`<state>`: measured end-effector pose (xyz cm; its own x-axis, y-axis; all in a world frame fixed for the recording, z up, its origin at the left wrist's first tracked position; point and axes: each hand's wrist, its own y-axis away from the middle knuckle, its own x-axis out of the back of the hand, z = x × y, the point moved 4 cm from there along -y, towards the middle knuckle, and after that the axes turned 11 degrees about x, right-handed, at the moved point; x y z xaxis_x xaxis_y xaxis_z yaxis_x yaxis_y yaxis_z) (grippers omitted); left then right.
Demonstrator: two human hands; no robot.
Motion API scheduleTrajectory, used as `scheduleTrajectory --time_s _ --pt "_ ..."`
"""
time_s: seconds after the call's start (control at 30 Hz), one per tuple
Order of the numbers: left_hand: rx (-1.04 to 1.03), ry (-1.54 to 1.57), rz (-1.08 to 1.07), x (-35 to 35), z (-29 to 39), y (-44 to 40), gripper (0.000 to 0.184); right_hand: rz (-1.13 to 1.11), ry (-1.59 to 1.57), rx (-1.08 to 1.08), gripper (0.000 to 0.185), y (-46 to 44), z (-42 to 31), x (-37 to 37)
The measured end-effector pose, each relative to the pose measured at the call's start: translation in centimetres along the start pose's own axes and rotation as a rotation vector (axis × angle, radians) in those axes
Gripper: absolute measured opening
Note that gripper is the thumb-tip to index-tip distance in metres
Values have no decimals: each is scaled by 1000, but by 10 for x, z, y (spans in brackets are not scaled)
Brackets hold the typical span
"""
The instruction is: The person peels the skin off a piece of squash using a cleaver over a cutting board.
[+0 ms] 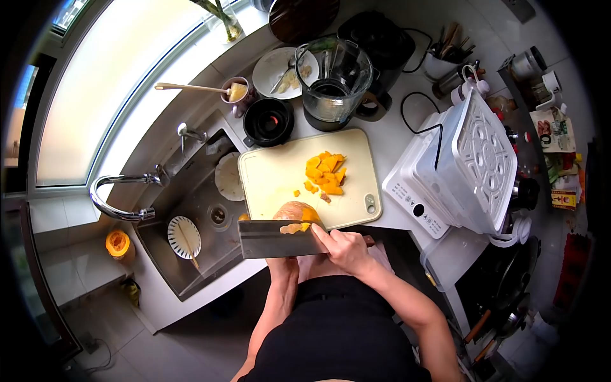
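My right hand is closed round the handle of a cleaver, its index finger laid along the blade. The wide blade stands near the front edge of the cream cutting board, with a piece of peel stuck to it. Just behind the blade sits a piece of pumpkin with tan skin and orange flesh. My left hand is below the blade, which hides its fingers. A pile of cut orange pumpkin pieces lies on the board, with small scraps beside it.
To the left is a steel sink with a faucet and a striped dish. A blender jug, black pot and white plate stand behind the board. A white steamer-like appliance stands right; a cut pumpkin sits far left.
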<state>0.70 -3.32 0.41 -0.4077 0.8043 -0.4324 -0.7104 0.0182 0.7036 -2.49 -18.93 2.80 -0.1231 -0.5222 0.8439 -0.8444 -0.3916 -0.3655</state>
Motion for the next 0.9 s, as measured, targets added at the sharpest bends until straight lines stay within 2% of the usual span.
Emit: scheduleTrajectory --time_s 0.27,0.37,0.57,0.67,0.77,0.9 --pt "25 7 -59 26 -16 -12 37 0 56 -34 42 7 15 -10" --pt "-75 105 21 34 -22 -15 53 -29 67 -47 44 16 24 -12" --pt "-66 125 65 39 -27 -17 52 -12 104 -85 40 26 25 -21" --pt "-63 139 124 34 -16 -10 55 -63 178 -307 29 59 53 -20" --pt "-59 114 89 36 -12 -10 56 -84 152 -347 28 86 63 -11" --pt "-36 89 22 37 -10 -13 58 -12 -28 -405 29 66 53 4"
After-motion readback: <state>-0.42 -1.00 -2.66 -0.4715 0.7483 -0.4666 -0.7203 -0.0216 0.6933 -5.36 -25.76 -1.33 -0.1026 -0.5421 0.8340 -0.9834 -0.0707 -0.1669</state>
